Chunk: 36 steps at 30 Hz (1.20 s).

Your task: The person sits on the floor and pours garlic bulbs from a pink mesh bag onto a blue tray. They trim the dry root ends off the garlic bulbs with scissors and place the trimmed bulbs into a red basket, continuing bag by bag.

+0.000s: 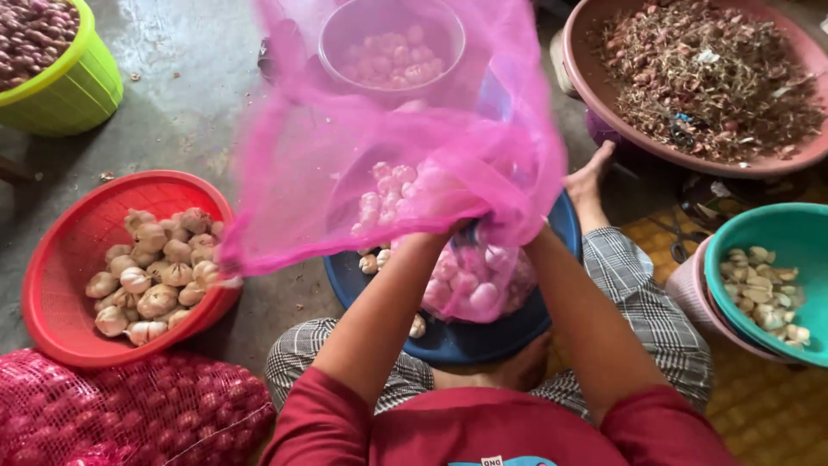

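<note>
Over the blue basin (561, 220), a pink mesh bag (405, 147) of garlic is being gathered.
Its neck is pinched by the left hand (448, 231) and right hand (517, 231), fingers pressed together; a tighter twist seems needed.

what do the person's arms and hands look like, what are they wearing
Both forearms are bare, with short dark red sleeves ending above the elbows. No gloves, watch or bracelets show on what is visible. The left hand and right hand are mostly hidden in pink mesh, so rings cannot be ruled out.

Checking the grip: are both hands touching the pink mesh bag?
Touching. The head view shows the left hand and right hand bunched into the pink mesh bag.
</note>
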Available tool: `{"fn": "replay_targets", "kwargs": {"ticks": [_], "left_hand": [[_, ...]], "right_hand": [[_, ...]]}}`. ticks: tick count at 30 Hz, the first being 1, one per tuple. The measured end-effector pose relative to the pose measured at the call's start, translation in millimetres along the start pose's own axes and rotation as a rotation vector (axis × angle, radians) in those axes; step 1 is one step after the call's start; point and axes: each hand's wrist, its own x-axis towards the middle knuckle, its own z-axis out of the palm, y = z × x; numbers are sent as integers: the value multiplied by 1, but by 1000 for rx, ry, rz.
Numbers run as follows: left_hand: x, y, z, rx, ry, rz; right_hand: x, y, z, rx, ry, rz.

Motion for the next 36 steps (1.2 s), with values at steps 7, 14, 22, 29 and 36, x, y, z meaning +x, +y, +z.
{"fn": "replay_targets", "kwargs": {"ticks": [7,14,22,29,36], "left_hand": [[-71,-11,-62,-399,400,-138],[-195,-12,6,-450,362,-742],[-163,-24,12,-746,578,-651],[-158,-32,0,-1001,566,-675],[-170,-40,-4,-847,395,-598]], "right_hand": [[16,3,0,346,349,582],[74,-32,-2,684,486,502],[83,-43,-11,573,456,466],[78,-25,-16,613,502,399],[91,-25,-46,638,468,275]]}}
